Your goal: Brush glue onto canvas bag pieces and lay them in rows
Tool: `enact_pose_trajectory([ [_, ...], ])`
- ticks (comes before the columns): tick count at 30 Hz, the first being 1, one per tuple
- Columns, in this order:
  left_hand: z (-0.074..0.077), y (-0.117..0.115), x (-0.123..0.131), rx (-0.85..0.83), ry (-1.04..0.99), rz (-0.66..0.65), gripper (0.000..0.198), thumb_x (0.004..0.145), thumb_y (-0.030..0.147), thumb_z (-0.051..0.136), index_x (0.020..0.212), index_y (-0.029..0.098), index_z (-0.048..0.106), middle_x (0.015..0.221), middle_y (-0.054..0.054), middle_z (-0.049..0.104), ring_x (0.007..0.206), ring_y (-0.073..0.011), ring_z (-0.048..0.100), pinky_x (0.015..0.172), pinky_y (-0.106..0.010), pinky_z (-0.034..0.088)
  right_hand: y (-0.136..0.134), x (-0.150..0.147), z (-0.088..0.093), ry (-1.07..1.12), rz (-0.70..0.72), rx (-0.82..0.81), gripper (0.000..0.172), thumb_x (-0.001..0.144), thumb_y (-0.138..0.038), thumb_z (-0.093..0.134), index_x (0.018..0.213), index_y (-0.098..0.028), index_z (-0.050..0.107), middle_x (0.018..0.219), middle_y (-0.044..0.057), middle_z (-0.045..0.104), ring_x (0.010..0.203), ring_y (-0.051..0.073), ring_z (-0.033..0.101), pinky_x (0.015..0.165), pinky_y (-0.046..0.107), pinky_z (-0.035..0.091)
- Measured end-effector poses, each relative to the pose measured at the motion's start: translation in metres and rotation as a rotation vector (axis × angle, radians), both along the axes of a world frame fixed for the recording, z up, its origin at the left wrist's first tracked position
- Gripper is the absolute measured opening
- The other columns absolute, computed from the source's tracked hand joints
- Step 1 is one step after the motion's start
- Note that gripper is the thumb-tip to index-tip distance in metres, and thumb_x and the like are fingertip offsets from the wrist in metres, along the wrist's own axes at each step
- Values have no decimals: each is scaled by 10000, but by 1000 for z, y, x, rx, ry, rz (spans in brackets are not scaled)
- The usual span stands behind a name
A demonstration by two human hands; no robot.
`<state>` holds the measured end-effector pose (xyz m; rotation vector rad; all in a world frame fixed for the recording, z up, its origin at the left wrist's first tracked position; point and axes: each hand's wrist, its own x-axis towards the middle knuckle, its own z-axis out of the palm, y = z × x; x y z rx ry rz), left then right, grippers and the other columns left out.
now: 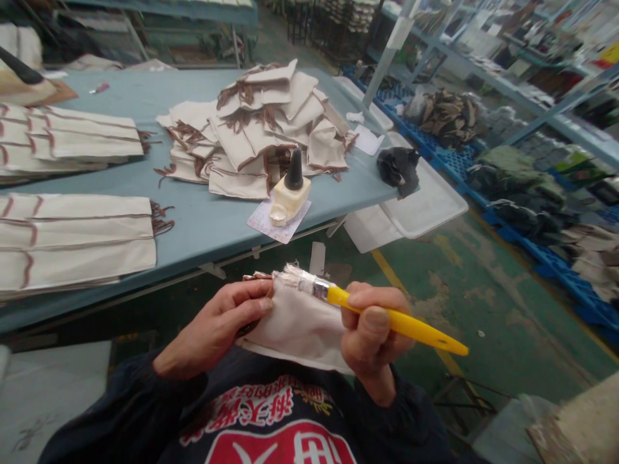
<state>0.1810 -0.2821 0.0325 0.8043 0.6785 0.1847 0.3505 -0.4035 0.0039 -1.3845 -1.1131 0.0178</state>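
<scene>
My left hand pinches the left end of an off-white fabric piece with brown trim, held in front of my chest. Closed around the yellow handle of a paintbrush, my right hand also lies against the cloth's right side. The brush's whitish bristles meet the upper left edge of the fabric, near my left fingertips. On the table edge beyond stands a cream bottle with a black conical cap, set on a small printed card. What the left fingers cover is hidden.
A blue-topped table carries a loose heap of similar fabric pieces and neat stacks at left. A black crumpled cloth lies at its right corner, by a white tray. Blue pallets hold bundles at right.
</scene>
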Motion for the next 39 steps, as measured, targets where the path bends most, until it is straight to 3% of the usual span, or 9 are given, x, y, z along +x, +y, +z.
enact_pose_trajectory([
  [4,1,1,1,20,20,17,293,721,375,974,830,144,832,700,4,704,629,-95,601,575,-139,476,6,-1,5,50,81,8,206,1090,-370,504,965,-249,614,632,-68,508,458,110,461,475,270,444],
  [8,2,3,3,-14,24,9,309,704,390,979,805,141,827,667,5,678,641,-115,626,595,-161,500,10,-2,6,111,45,123,235,1105,-376,482,959,-250,615,602,-81,486,437,99,439,461,255,423],
  [13,0,4,1,14,42,26,315,698,382,986,862,154,845,685,8,689,626,-104,615,582,-151,491,11,-3,2,29,81,-34,214,1092,-374,500,981,-245,630,660,-47,576,525,134,564,553,297,527],
  [17,1,7,-2,16,20,-29,324,742,402,958,929,158,856,766,-20,740,669,-123,643,615,-174,514,16,3,1,-61,-42,-12,168,1090,-330,504,1051,-239,640,752,-20,672,601,136,650,608,280,573],
  [21,2,8,-5,41,1,-73,305,805,406,907,998,174,861,770,-28,740,752,-166,674,671,-205,527,18,3,-1,-251,-107,-132,147,1076,-235,522,1123,-224,660,919,24,768,761,145,750,708,254,612],
  [26,-2,12,-6,167,14,-141,339,861,421,843,1084,166,856,881,-57,763,723,-148,607,633,-206,467,19,-4,-9,-261,-105,-188,150,1080,-245,522,1085,-228,671,932,28,777,820,154,767,735,245,613],
  [32,-10,24,-16,374,3,-278,486,998,595,636,1144,179,840,1090,-94,795,987,-254,689,870,-300,538,18,15,0,-181,-282,-237,212,1095,-324,492,1042,-221,670,912,29,748,802,169,731,745,288,590],
  [36,-15,22,-22,412,14,-383,390,957,508,705,1123,168,797,1068,-78,777,959,-256,694,860,-314,553,18,26,-1,-115,-335,-313,297,1100,-430,468,1027,-216,661,889,32,734,744,173,692,687,298,545],
  [39,-14,16,-22,558,25,-409,268,986,392,630,1004,156,754,961,-55,741,856,-209,655,769,-270,525,24,27,-10,-108,-303,-354,330,1100,-459,452,999,-221,657,861,28,733,724,174,683,666,291,517],
])
